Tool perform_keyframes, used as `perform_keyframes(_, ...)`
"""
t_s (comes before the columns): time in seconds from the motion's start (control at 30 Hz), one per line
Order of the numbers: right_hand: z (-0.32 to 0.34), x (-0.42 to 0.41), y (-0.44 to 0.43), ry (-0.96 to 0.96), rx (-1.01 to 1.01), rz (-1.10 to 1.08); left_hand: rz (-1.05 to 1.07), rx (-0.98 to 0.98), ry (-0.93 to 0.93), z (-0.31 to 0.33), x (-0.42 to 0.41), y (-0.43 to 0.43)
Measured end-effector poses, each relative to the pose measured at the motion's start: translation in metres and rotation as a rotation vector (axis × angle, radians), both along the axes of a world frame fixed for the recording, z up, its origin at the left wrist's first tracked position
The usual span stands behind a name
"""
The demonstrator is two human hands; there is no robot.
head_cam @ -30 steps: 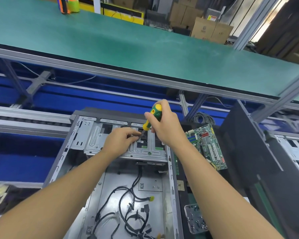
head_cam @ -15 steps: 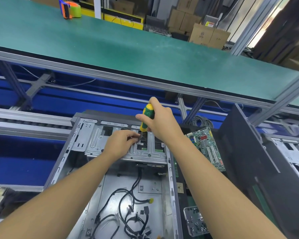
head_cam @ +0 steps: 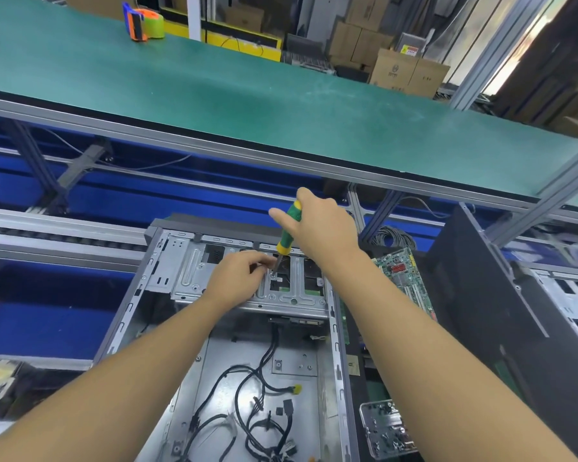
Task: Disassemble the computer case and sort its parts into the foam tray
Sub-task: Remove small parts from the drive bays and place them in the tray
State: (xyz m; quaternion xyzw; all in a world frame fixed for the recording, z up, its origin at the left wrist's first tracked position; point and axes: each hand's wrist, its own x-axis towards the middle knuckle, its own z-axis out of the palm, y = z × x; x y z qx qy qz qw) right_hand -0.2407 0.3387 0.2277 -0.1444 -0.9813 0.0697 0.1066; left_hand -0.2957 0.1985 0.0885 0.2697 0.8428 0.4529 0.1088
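Note:
An open grey computer case (head_cam: pixel 141 311) lies flat in front of me, with black cables (head_cam: pixel 264 405) loose on its floor. A metal drive cage (head_cam: pixel 194 275) spans its far end. My right hand (head_cam: pixel 321 225) grips a green and yellow screwdriver (head_cam: pixel 289 228), held nearly upright with its tip down on the cage. My left hand (head_cam: pixel 237 278) rests on the cage, and its fingertips pinch the screwdriver's shaft near the tip. The screw under the tip is hidden.
A green circuit board (head_cam: pixel 404 278) lies right of the case, beside a black side panel (head_cam: pixel 481 311) leaning upright. A clear box of small screws (head_cam: pixel 387 428) sits at the lower right. A green shelf (head_cam: pixel 247 95) with a tape dispenser (head_cam: pixel 144 21) overhangs the bench. Another case (head_cam: pixel 568 295) stands far right.
The right hand has shifted its hold on the screwdriver handle, with the forefinger now stretched out to the left. The left hand stays at the tip.

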Motion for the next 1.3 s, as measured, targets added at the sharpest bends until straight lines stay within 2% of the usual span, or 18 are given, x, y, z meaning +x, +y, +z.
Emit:
perform_keyframes(0.13, 0.003, -0.001, -0.009, -0.115, -0.248, 0.152, 0.000, -0.019, -0.016, 0.000, 0.000, 0.000)
perform_keyframes(0.27, 0.020, -0.002, 0.003, -0.245, -0.158, 0.185, 0.000, 0.033, -0.046, 0.001, 0.001, -0.002)
perform_keyframes(0.37, 0.031, -0.001, 0.007, -0.369, -0.153, 0.211, 0.019, 0.000, -0.023, 0.000, 0.002, -0.001)
perform_keyframes(0.47, 0.029, -0.001, -0.002, -0.311, -0.139, 0.242, 0.029, -0.018, 0.064, 0.001, 0.003, 0.002)
perform_keyframes(0.57, 0.024, -0.007, -0.009, -0.243, 0.086, 0.261, 0.024, -0.048, 0.088, 0.003, 0.004, 0.003)
perform_keyframes(0.8, 0.027, -0.009, -0.005, -0.280, -0.172, 0.210, 0.049, -0.019, 0.023, 0.006, 0.003, -0.001)
perform_keyframes(0.97, 0.030, -0.006, -0.002, -0.308, -0.173, 0.197, 0.045, 0.066, -0.044, 0.007, 0.005, -0.003)
perform_keyframes(1.3, 0.025, -0.006, -0.005, -0.272, -0.164, 0.152, 0.050, 0.050, 0.061, 0.006, 0.002, -0.004)
